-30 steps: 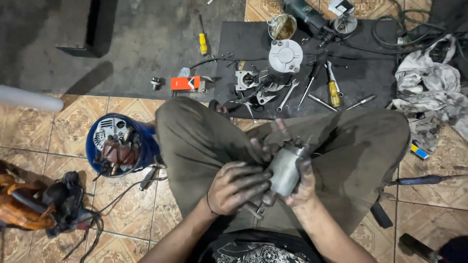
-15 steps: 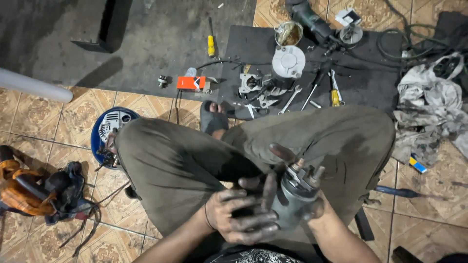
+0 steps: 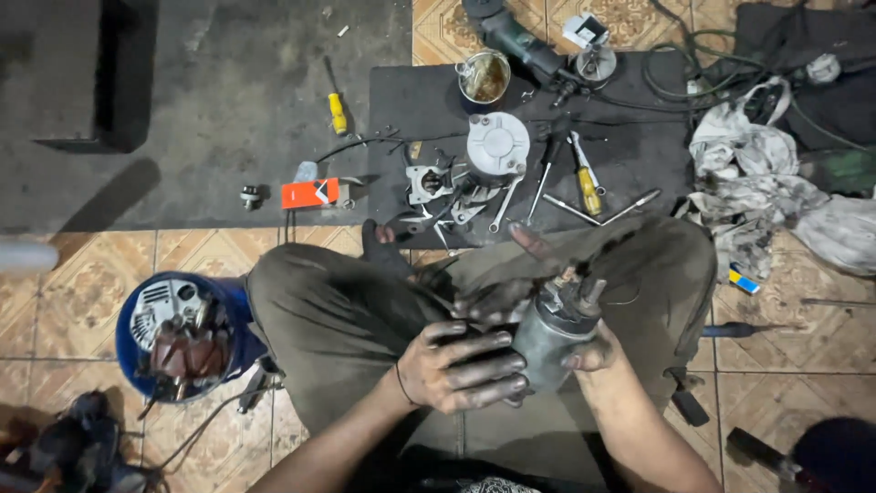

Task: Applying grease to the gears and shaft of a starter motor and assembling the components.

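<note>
I sit cross-legged on the floor with a grey metal motor cylinder (image 3: 547, 342) held over my lap. My left hand (image 3: 461, 365), black with grease, lies flat against its left side with the fingers spread across it. My right hand (image 3: 593, 351) cups the cylinder from the right and underneath. Studs and terminals stick up from the cylinder's top end (image 3: 575, 292). Both hands are touching it.
A dark mat (image 3: 630, 155) ahead carries a round white cover (image 3: 497, 144), wrenches, yellow-handled screwdrivers (image 3: 587, 187), a tin can (image 3: 484, 78) and small metal parts. An orange box (image 3: 310, 194) lies left of it. A blue tub (image 3: 178, 333) of parts stands at my left knee, rags (image 3: 757, 173) at right.
The view has shifted slightly. My left hand has slid across the cylinder's side and its fingers are now spread flatter; the cylinder stays in my lap.
</note>
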